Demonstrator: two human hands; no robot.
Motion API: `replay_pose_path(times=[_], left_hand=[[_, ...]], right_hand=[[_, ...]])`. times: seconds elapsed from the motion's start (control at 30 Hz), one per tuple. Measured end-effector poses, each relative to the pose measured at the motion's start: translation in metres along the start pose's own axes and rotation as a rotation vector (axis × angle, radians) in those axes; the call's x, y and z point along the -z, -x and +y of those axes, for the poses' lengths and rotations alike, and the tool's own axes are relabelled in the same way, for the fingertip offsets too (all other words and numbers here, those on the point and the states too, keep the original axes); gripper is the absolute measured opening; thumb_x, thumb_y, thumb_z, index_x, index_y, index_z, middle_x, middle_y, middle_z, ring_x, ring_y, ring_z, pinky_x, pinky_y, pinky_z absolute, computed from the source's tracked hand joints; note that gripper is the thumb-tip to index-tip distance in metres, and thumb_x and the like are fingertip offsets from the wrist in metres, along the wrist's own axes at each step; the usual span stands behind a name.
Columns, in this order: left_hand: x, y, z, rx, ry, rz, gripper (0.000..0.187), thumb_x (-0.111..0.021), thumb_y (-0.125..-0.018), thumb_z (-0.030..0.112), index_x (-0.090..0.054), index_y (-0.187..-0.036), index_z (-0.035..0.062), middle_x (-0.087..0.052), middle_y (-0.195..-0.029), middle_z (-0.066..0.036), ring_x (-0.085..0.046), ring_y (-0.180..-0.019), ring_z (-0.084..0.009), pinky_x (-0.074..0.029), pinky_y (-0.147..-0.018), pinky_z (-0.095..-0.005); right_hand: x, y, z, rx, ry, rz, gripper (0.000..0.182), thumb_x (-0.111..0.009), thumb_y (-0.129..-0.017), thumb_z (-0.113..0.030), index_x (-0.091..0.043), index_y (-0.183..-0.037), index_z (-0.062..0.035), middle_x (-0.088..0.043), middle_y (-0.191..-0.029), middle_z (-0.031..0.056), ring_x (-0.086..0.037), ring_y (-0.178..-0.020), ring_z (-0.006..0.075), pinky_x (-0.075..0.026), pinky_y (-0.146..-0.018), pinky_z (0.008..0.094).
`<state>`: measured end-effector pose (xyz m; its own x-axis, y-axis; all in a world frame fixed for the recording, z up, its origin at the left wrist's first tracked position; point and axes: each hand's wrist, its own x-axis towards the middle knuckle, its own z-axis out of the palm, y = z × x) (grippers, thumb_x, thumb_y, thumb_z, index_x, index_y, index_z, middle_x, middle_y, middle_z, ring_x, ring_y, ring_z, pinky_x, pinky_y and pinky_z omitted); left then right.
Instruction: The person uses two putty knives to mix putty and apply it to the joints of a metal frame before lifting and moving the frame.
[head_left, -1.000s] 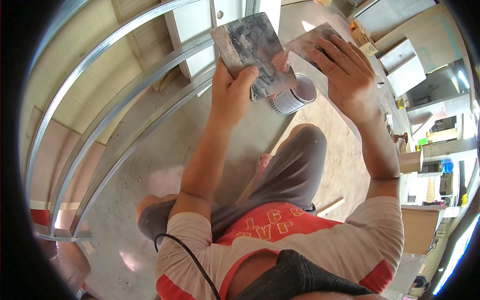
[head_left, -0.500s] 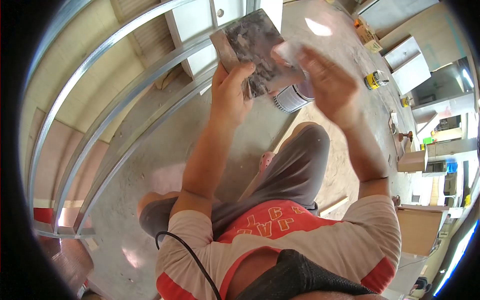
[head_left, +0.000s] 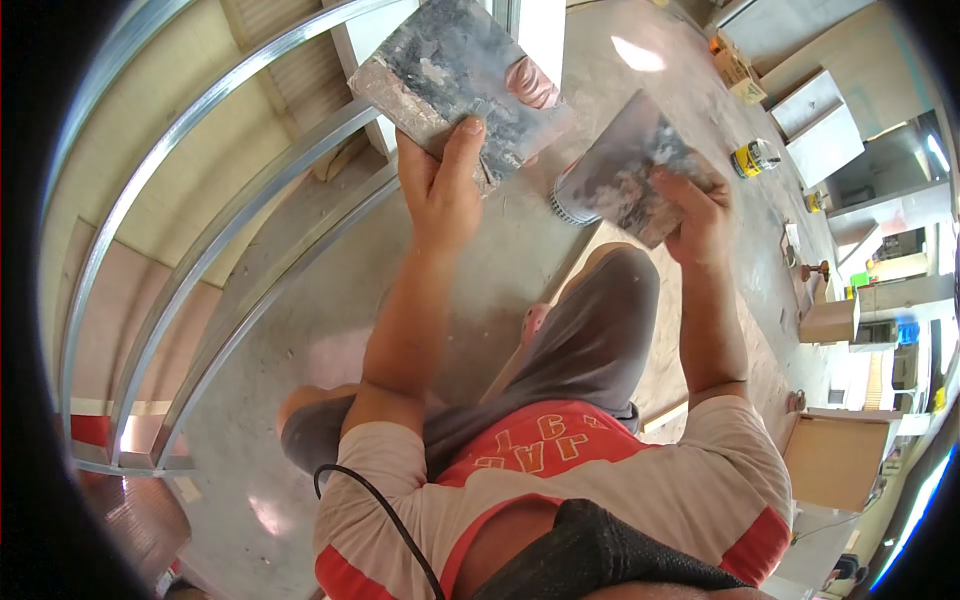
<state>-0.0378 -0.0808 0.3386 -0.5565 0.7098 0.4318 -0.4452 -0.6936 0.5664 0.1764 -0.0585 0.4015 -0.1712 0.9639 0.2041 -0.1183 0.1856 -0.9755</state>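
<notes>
Parting since before: left hand (head_left: pixel 440 190) scraper (head_left: pixel 450 75), right hand (head_left: pixel 700 215) scraper (head_left: pixel 630 180).

Bright daylight, glare patch on far concrete floor (head_left: pixel 640 55); strong fisheye curvature, black vignette at edges; sharp focus overall.

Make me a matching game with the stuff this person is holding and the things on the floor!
Things:
1. left hand
2. right hand
3. pink blob
4. yellow can

Places or states:
A. stands on the floor, far from both hands
B. grips the smaller smeared board
C. sits on the corner of the bigger board
D. holds up the bigger smeared board

Pairs: 1-D, 2-B, 3-C, 4-A
</notes>
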Motion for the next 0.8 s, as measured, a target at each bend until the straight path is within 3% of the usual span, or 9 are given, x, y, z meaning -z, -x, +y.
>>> replay_pose_path(times=[0.1, 0.2, 0.43, 0.53, 0.57, 0.6, 0.63, 0.67, 0.8], left_hand=[[-0.011, 0.014, 0.003, -0.019, -0.046, -0.071, 0.039, -0.051, -0.087, 0.001, -0.036, -0.123, -0.005, -0.053, -0.107, -0.009, -0.051, -0.092, -0.0115, -0.042, -0.082, -0.0247], [-0.013, 0.02, 0.01, 0.085, -0.015, -0.127, 0.047, -0.052, -0.084, 0.0, -0.036, -0.128, -0.0035, -0.05, -0.116, -0.008, -0.047, -0.102, -0.0138, -0.037, -0.091, -0.0266], [-0.01, 0.024, 0.017, 0.256, -0.152, -0.399, 0.031, -0.05, -0.09, 0.006, -0.043, -0.118, -0.0037, -0.055, -0.098, -0.004, -0.05, -0.083, -0.0076, -0.04, -0.077, -0.0226], [-0.009, 0.019, 0.015, 0.271, -0.105, -0.367, 0.032, -0.049, -0.09, 0.01, -0.043, -0.119, -0.0032, -0.055, -0.098, -0.005, -0.051, -0.083, -0.0084, -0.04, -0.076, -0.0226], [-0.013, 0.016, 0.013, 0.259, -0.094, -0.191, 0.035, -0.049, -0.088, 0.011, -0.043, -0.119, -0.0024, -0.055, -0.099, -0.006, -0.053, -0.084, -0.0111, -0.041, -0.078, -0.0238], [-0.014, 0.011, 0.011, 0.321, 0.163, -0.025, 0.034, -0.049, -0.085, 0.008, -0.044, -0.118, -0.0007, -0.055, -0.102, -0.009, -0.056, -0.089, -0.0158, -0.046, -0.078, -0.0298], [-0.011, 0.005, 0.014, 0.364, 0.244, -0.025, 0.036, -0.049, -0.084, 0.008, -0.043, -0.119, 0.0005, -0.055, -0.105, -0.011, -0.058, -0.089, -0.0225, -0.05, -0.069, -0.0394], [-0.007, 0.002, 0.017, 0.41, 0.326, -0.026, 0.038, -0.049, -0.082, 0.007, -0.043, -0.119, 0.0017, -0.056, -0.108, -0.014, -0.061, -0.09, -0.0293, -0.053, -0.059, -0.049], [-0.014, 0.004, 0.013, 0.407, 0.395, -0.031, 0.039, -0.047, -0.083, 0.008, -0.04, -0.121, 0.0031, -0.057, -0.106, -0.015, -0.063, -0.086, -0.0297, -0.055, -0.049, -0.047]], right_hand=[[-0.007, 0.005, 0.002, -0.229, -0.17, -0.052, 0.018, -0.059, -0.069, 0.009, -0.062, -0.087, 0.0052, -0.065, -0.08, 0.012, -0.063, -0.071, 0.0182, -0.051, -0.066, 0.0282], [-0.011, 0.003, -0.001, -0.303, -0.18, -0.04, 0.018, -0.059, -0.069, 0.009, -0.062, -0.087, 0.0064, -0.065, -0.08, 0.0131, -0.063, -0.069, 0.0192, -0.051, -0.064, 0.0292], [-0.013, 0.002, -0.006, -0.298, -0.165, -0.112, 0.021, -0.058, -0.069, 0.01, -0.062, -0.089, 0.0069, -0.065, -0.08, 0.0132, -0.064, -0.071, 0.0191, -0.052, -0.066, 0.0288], [-0.003, 0.0, -0.003, -0.153, -0.206, -0.176, 0.023, -0.058, -0.07, 0.011, -0.062, -0.092, 0.0067, -0.065, -0.083, 0.0132, -0.064, -0.076, 0.0196, -0.051, -0.07, 0.0285], [-0.002, 0.001, -0.005, 0.013, -0.213, -0.141, 0.023, -0.058, -0.071, 0.012, -0.062, -0.093, 0.0068, -0.065, -0.085, 0.0134, -0.064, -0.077, 0.0198, -0.051, -0.072, 0.029], [-0.005, 0.005, -0.009, 0.176, -0.219, -0.113, 0.024, -0.057, -0.072, 0.013, -0.061, -0.095, 0.0068, -0.065, -0.087, 0.0136, -0.064, -0.078, 0.02, -0.051, -0.073, 0.0296], [-0.009, 0.009, -0.011, 0.333, -0.225, -0.081, 0.024, -0.056, -0.073, 0.014, -0.061, -0.096, 0.0069, -0.065, -0.088, 0.0138, -0.064, -0.079, 0.0202, -0.051, -0.075, 0.0301], [-0.014, 0.012, -0.011, 0.524, -0.091, -0.048, 0.022, -0.053, -0.079, 0.013, -0.061, -0.099, 0.0074, -0.064, -0.097, 0.0158, -0.063, -0.082, 0.0196, -0.051, -0.076, 0.0332], [-0.039, 0.005, -0.018, 1.065, 0.752, -0.224, 0.036, -0.06, -0.073, 0.011, -0.063, -0.107, -0.0018, -0.063, -0.104, 0.0154, -0.062, -0.09, 0.0264, -0.052, -0.077, 0.0346]])
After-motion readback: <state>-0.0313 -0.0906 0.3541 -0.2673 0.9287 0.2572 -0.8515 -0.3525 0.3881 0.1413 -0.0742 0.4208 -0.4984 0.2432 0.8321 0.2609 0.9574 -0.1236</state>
